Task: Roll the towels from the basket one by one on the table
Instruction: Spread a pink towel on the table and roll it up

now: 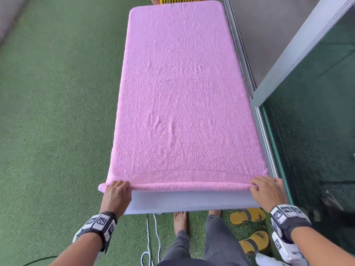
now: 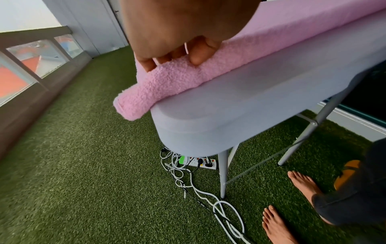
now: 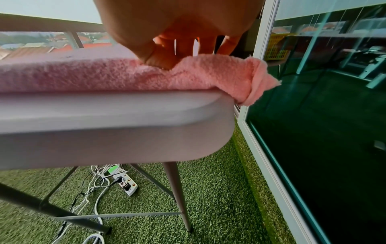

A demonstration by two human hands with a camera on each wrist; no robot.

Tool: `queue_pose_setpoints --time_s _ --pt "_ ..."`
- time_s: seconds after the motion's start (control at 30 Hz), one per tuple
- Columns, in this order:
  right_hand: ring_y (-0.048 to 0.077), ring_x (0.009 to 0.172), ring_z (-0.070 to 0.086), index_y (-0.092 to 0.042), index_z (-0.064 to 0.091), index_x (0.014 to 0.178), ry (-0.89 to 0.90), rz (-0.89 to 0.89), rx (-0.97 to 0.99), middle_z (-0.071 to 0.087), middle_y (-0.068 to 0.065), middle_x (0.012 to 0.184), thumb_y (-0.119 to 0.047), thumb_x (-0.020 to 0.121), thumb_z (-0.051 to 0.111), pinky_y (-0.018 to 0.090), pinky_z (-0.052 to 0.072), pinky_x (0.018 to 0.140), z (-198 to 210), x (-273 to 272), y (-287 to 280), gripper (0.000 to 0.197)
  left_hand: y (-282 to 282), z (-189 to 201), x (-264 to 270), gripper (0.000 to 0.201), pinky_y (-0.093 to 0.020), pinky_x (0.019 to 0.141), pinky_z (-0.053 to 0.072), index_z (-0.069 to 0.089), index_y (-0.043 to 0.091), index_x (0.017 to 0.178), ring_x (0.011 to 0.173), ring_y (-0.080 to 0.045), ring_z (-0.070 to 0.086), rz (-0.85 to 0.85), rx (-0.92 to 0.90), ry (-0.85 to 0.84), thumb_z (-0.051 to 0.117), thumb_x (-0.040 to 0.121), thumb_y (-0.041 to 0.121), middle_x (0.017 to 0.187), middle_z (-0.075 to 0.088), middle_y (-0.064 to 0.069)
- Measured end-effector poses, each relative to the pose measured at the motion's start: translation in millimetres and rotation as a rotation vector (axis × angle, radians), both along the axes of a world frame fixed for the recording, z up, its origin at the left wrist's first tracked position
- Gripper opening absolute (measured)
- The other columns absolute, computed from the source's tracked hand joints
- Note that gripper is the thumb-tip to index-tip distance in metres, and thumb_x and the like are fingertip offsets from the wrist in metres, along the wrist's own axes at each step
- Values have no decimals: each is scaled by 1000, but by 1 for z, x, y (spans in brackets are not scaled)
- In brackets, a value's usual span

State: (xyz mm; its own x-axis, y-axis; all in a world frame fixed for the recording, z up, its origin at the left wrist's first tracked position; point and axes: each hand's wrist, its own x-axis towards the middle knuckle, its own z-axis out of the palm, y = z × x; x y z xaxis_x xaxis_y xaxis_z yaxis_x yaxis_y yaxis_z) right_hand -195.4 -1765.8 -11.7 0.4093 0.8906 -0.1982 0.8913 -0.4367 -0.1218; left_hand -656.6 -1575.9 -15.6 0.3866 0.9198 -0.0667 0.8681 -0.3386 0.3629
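A pink towel (image 1: 182, 96) lies spread flat over nearly the whole grey table (image 1: 184, 201). Its near edge is turned over into a thin roll (image 1: 188, 186) close to the table's front edge. My left hand (image 1: 117, 188) grips the roll's left end (image 2: 158, 82), thumb and fingers curled round it. At the roll's right end (image 3: 219, 76), my right hand (image 1: 264, 187) pinches the cloth the same way. A yellow basket (image 1: 179, 0) peeks out beyond the table's far end.
A glass sliding door (image 1: 317, 121) with a metal frame runs along the table's right side. Green artificial turf (image 1: 57, 121) covers the floor. Under the table lie a power strip (image 2: 199, 162) and white cables (image 2: 208, 198). Yellow sandals (image 1: 249, 229) sit by my bare feet.
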Motion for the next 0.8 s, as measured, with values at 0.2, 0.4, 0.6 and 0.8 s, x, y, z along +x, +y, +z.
queue_pose_setpoints --time_s 0.2,0.4,0.6,0.8 --pt "19 80 49 -23 57 90 -52 -66 118 52 -4 88 -20 83 61 35 32 77 -3 6 -3 9 -4 6 3 8 -31 72 31 49 17 91 70 -16 42 53 74 97 47 84 13 80 47 3" --pt "14 76 50 -19 54 87 174 61 204 52 -6 87 -46 94 46 31 43 71 -7 -14 -5 29 -10 2 15 37 -29 66 35 43 15 86 71 -18 38 22 6 35 57 66 -13 81 44 0" --pt "26 101 63 -10 67 108 145 53 170 65 4 111 5 70 75 42 50 89 -17 -10 -16 41 -9 -13 4 45 -29 73 40 53 13 96 83 -16 39 14 29 11 71 62 -11 92 54 -3" --pt "24 92 63 -10 72 103 173 -57 195 69 4 103 11 72 68 31 43 77 -16 2 -3 37 -6 -9 3 41 -36 74 50 62 7 95 87 -24 52 5 43 4 65 63 -18 93 63 -6"
